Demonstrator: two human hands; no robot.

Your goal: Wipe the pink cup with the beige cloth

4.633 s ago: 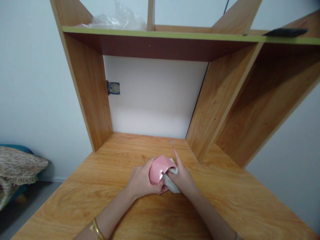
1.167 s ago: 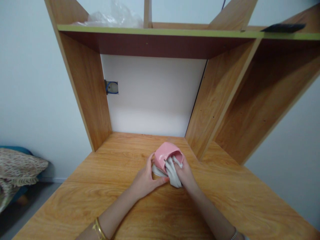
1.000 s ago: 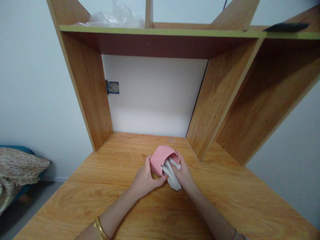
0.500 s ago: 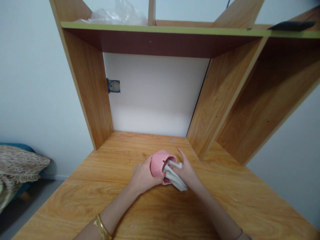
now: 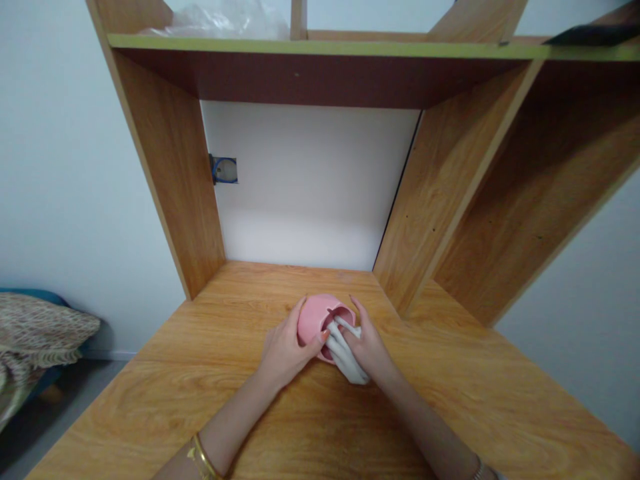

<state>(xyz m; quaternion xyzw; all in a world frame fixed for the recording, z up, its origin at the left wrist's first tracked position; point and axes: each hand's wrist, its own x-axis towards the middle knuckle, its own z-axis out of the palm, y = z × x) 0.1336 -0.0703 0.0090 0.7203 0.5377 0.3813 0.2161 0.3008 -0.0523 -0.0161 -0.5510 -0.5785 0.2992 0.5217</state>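
Wood-grain table [image 5: 210, 377] is filling the foreground. Left hand [image 5: 287, 345] is gripping the pink bowl [image 5: 314, 316], thumb at its notched rim; bowl is lying tilted between both hands, mouth toward the right one; can't tell if it's touching the table. Right hand [image 5: 369, 348] is pinching bunched white cloth [image 5: 347, 360], part inside the mouth, rest hanging out, one finger pointing up. Step looks like wiping the inside; next move is probably calling for a steady left grip while the cloth is working round the inner wall. Farther back, white panel [image 5: 315, 193] is standing below a shelf [image 5: 350, 47] carrying clear plastic [image 5: 227, 21].
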